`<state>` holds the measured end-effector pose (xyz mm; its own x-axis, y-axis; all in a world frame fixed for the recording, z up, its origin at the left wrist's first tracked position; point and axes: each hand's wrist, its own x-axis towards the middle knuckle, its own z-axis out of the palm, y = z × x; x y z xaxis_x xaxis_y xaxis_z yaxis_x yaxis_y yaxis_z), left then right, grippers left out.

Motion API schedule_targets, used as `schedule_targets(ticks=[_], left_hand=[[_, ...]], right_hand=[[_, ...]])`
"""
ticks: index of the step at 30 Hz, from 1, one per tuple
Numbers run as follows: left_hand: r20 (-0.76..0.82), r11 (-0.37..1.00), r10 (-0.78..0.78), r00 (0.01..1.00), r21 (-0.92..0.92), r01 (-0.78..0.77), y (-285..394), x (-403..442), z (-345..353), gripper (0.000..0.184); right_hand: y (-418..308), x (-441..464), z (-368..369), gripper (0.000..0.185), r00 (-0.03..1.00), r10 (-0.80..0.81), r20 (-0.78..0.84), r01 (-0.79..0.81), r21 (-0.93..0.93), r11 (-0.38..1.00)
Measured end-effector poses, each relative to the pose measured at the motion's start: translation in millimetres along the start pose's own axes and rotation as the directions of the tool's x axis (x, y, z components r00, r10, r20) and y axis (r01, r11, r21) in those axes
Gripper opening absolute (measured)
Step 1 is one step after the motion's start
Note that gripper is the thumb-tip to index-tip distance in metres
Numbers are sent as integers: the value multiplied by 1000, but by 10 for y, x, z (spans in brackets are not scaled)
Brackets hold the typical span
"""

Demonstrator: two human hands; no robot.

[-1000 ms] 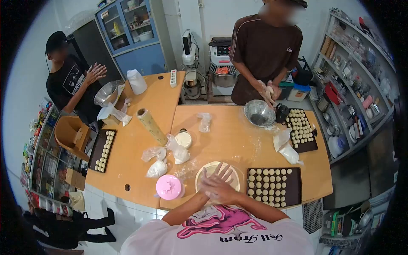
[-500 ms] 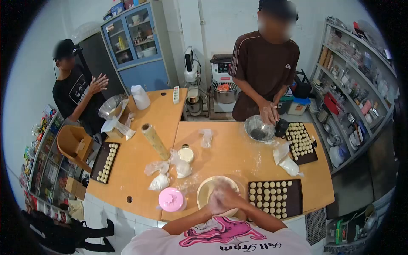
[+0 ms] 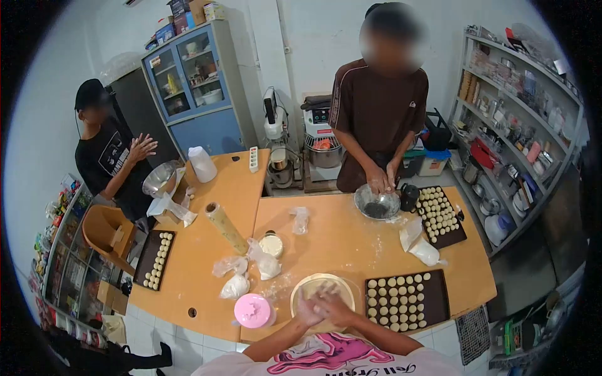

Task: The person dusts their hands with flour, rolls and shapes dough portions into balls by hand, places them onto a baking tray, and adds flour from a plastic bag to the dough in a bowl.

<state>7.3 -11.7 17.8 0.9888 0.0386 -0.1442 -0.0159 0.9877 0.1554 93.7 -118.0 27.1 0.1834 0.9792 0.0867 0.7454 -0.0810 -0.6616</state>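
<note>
Over a wide pale bowl at the table's front edge, my left hand and my right hand meet palm towards palm. The right fingers are stretched out and cross over the left hand, whose fingers are also extended. Whatever lies between the palms, if anything, is hidden. Right of the bowl, a dark baking tray carries rows of small round dough balls. A pink lidded container stands to the left of the bowl.
Bags of white powder, a tub of white contents and an upright roll of film stand beyond. A co-worker's hands are over a metal bowl; another person stands at left. More dough balls fill trays.
My hands were clasped and blurred together; now they lie slightly apart with the fingers extended. The far co-worker's hands have lowered to the metal bowl. The whole view has shifted a little.
</note>
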Motion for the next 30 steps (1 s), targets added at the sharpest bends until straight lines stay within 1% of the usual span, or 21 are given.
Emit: schedule_targets(ticks=[1,2,3,5,7,8,9,10,12,13,14,15,17,20,21,24,25,27,28,29,30], left_hand=[[-149,996,-81,986,23,86,-87,20,-46,95],[137,891,-243,960,-359,277,-186,-24,70,91],[455,613,-255,853,-607,507,-304,-93,298,86],[452,926,-175,875,-226,301,-372,81,-404,82],[55,995,-19,998,96,13,-266,94,-31,92],[-115,952,119,986,295,-80,-192,109,119,97],[14,1000,28,1000,12,-28,-17,167,3,88],[-57,999,-51,997,3,51,-47,175,68,87],[-200,978,-208,958,-41,204,-205,135,166,86],[129,916,-163,978,-349,198,-247,107,63,86],[443,746,-100,891,-559,362,-290,82,-50,85],[305,873,-119,945,-422,246,-201,87,-32,86],[29,997,-56,998,-44,58,-14,163,30,87],[-182,972,-225,957,22,233,-165,134,353,89],[-148,956,-259,954,99,275,-229,129,312,91],[346,939,-54,937,-301,165,-165,328,-54,91],[471,888,59,880,-429,169,-119,363,-120,91],[136,979,-119,983,-148,139,34,309,-112,89],[-62,986,-165,984,-8,165,76,254,-31,89],[-187,983,-178,966,11,184,-53,211,65,88],[-133,984,-158,979,67,168,-124,203,25,87]], right_hand=[[267,76,70,48,989,143,-26,-144,-49,988],[308,75,151,49,992,83,-90,-80,38,996],[328,72,216,50,987,27,-157,-8,117,993],[78,32,257,51,965,-77,-251,155,310,938],[-256,-28,-130,53,979,-204,-11,203,160,966],[-300,-18,-268,54,962,-250,114,241,85,967],[43,9,-177,56,976,-167,143,174,-36,984],[48,68,-196,57,1000,9,5,-8,-69,998],[-11,224,-158,59,900,346,-267,-372,-53,927],[-9,222,4,57,914,275,-299,-272,50,961],[35,116,172,56,966,47,-254,0,181,983],[12,26,197,54,979,-121,-165,161,253,954],[98,-29,97,51,981,-193,29,182,218,959],[64,127,-418,50,967,149,-208,-159,-33,987],[57,114,-317,51,974,47,-220,-46,13,999],[40,172,165,55,919,-256,-299,304,128,944],[-441,118,-394,55,965,-257,-57,263,245,933],[-260,424,-631,52,926,36,376,-17,-55,998],[-194,337,-545,49,991,83,100,-71,-122,990],[-127,250,-459,46,975,124,-184,-152,-149,977],[-134,173,-364,46,985,61,-163,-82,-130,988]])
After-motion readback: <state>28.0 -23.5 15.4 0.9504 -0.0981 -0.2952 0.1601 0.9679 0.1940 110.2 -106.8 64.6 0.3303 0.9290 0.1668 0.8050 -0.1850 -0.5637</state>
